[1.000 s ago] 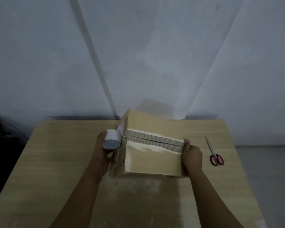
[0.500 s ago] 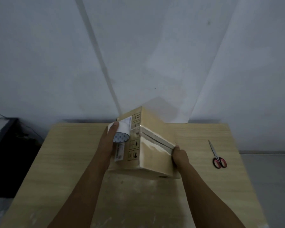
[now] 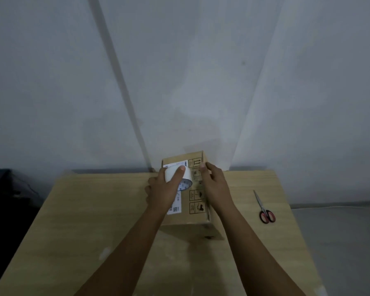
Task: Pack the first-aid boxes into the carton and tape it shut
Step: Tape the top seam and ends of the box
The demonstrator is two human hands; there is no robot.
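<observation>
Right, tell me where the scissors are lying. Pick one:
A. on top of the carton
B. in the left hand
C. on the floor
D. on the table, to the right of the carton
D: the red-handled scissors lie flat on the wooden table, well clear of the carton on its right, while the left hand holds the tape roll instead.

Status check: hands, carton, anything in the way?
Left hand grips tape roll against carton. Right hand lies on carton, fingers relaxed. Carton closed, label side up. Scissors off to the right, not in the way.
</observation>
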